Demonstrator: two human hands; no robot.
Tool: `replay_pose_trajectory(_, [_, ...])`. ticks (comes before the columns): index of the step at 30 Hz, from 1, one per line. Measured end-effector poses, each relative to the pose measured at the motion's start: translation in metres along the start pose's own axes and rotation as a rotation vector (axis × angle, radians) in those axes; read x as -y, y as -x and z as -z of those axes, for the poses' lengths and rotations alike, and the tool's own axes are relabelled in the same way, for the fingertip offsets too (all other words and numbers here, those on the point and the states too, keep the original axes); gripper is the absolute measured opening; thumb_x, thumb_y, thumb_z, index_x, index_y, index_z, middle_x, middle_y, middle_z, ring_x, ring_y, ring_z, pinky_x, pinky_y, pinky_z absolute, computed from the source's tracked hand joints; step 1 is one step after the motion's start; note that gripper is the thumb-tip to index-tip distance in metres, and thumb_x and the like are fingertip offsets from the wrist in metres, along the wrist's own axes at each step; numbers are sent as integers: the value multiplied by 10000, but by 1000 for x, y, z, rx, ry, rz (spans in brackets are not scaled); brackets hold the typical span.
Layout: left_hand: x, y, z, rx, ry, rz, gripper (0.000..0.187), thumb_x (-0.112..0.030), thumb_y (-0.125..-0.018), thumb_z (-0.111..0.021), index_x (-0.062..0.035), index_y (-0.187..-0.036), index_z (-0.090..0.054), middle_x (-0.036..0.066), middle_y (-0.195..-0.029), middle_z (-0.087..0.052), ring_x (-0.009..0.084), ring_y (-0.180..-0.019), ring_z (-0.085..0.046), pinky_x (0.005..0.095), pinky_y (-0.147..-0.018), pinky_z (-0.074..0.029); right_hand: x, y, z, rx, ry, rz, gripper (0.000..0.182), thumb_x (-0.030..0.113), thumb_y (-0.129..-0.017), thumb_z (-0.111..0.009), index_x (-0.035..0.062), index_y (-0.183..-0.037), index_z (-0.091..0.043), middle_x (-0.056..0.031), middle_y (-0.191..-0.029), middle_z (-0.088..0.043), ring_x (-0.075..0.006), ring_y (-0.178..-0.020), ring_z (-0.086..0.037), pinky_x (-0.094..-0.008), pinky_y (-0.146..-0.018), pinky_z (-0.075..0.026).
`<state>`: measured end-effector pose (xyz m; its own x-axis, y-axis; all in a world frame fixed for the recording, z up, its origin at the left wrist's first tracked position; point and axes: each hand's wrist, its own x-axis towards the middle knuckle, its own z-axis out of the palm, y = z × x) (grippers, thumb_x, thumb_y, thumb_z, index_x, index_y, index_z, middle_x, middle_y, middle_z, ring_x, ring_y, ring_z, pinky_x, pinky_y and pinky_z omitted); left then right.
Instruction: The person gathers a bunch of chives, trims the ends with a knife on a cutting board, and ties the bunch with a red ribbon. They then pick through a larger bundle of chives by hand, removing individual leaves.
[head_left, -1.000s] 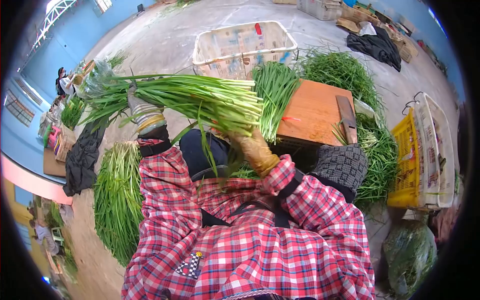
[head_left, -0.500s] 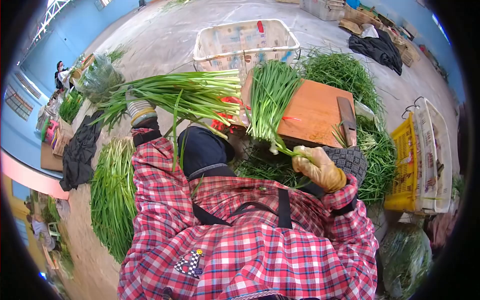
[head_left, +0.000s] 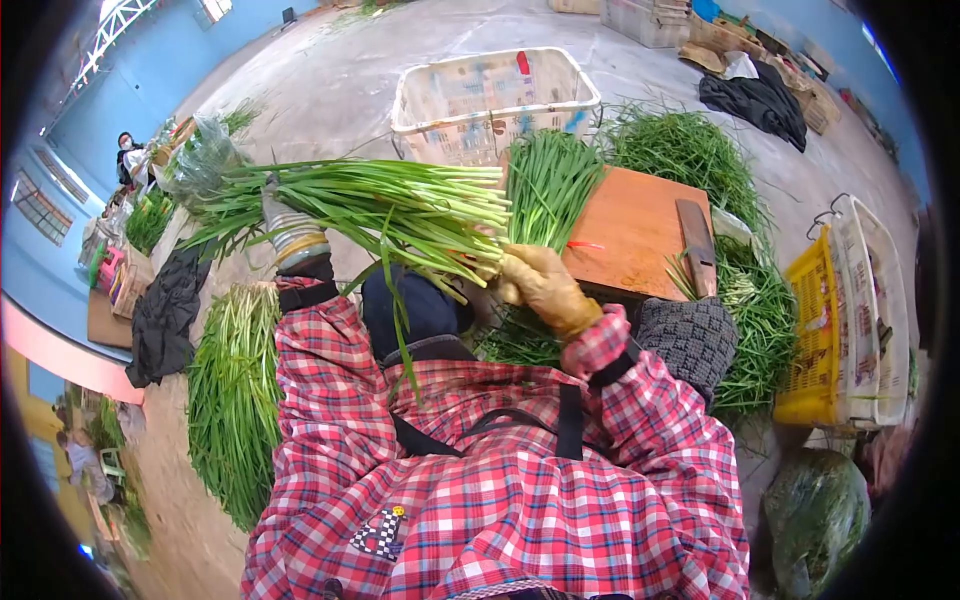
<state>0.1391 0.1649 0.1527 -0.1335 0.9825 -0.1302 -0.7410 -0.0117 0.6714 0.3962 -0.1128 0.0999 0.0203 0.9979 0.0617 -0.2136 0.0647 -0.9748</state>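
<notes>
My left hand (head_left: 292,222), in a grey striped glove, is wrapped from below around a large bunch of Chinese chives (head_left: 390,195). Its pale stem ends point right and its leaf tips trail left. At the lower stem ends, my right hand (head_left: 545,285) in a yellowish glove is closed on chive stems; its fingertips are partly hidden. Just beyond it, a second bunch of chives (head_left: 550,190) lies on the left part of an orange-brown board (head_left: 635,235). A red tie (head_left: 586,245) sticks out beside that bunch.
A white plastic basket (head_left: 495,110) stands behind the board. A flat knife-like tool (head_left: 697,245) lies on the board's right edge. Heaped greens (head_left: 690,155) surround the right side, near yellow and white crates (head_left: 840,320). More chives (head_left: 235,400) lie left; a person (head_left: 128,155) is far left.
My right hand has moved left, from beside the board to the stem ends of the bunch in my left hand. The few stems it carried now meet that bunch.
</notes>
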Motion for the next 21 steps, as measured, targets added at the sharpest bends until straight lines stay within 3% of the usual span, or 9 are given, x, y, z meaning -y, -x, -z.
replay_pose_trajectory(2, [-2,-21,22,129,-17,-46,369,-342,-908,-452,-53,-1075,-610,136,-1068,-642,321,-916,-610,469,-871,-466,6,14,21,76,31,14,281,247,-948,-506,14,-901,-656,24,-638,-518,-58,-530,-437,-204,-500,-353])
replay_pose_trajectory(3, [-5,23,-2,108,-26,-63,382,-352,-911,-442,-49,-1074,-608,135,-1063,-642,316,-911,-614,471,-856,-476,10,25,31,68,110,-14,295,237,-952,-487,7,-851,-642,26,-588,-493,-54,-516,-419,-209,-484,-315])
replay_pose_trajectory(6, [-11,6,14,20,4,-106,362,-338,-910,-454,-48,-1064,-607,131,-1062,-641,315,-905,-615,477,-839,-487,-11,52,59,124,97,-169,226,66,-930,-475,-26,-1050,-643,-23,-798,-625,-78,-699,-568,-195,-653,-463])
replay_pose_trajectory(8, [-7,6,10,30,17,-170,335,-326,-897,-489,-50,-1047,-608,126,-1046,-645,317,-889,-620,478,-829,-497,-20,55,48,207,178,-79,268,14,-922,-463,-13,-1137,-620,-38,-923,-647,-80,-812,-595,-208,-752,-490])
replay_pose_trajectory(11, [2,5,5,-31,92,-80,304,-335,-854,-583,-66,-994,-593,115,-939,-652,295,-776,-633,444,-743,-535,-8,36,-6,153,-136,-203,468,134,-913,-521,18,-1354,-417,-24,-882,-623,-55,-670,-521,-177,-608,-439])
replay_pose_trajectory(13, [7,8,2,17,62,-77,299,-332,-854,-582,-65,-989,-591,115,-939,-650,294,-785,-632,446,-749,-533,-17,7,-33,90,-283,-171,367,180,-916,-519,49,-1257,-492,15,-774,-550,-46,-564,-430,-174,-486,-307])
replay_pose_trajectory(14, [10,12,1,60,29,-78,294,-329,-854,-582,-64,-984,-590,116,-940,-648,292,-795,-632,447,-755,-531,-26,-10,-36,87,-287,-167,367,180,-916,-519,49,-1257,-492,15,-774,-550,-46,-564,-430,-174,-486,-307])
replay_pose_trajectory(16, [13,24,-5,59,46,-44,312,-325,-852,-583,-51,-1000,-587,132,-949,-645,298,-809,-631,451,-773,-528,-35,-37,-41,190,-423,-202,252,231,-864,-620,45,-1030,-585,22,-679,-495,-45,-537,-386,-199,-447,-271])
replay_pose_trajectory(21, [24,42,-3,93,109,-55,314,-311,-851,-568,-38,-1004,-594,155,-955,-653,335,-825,-632,465,-768,-529,-32,-44,-61,83,-555,-52,228,284,-912,-569,58,-920,-597,42,-618,-448,-55,-515,-362,-204,-436,-232])
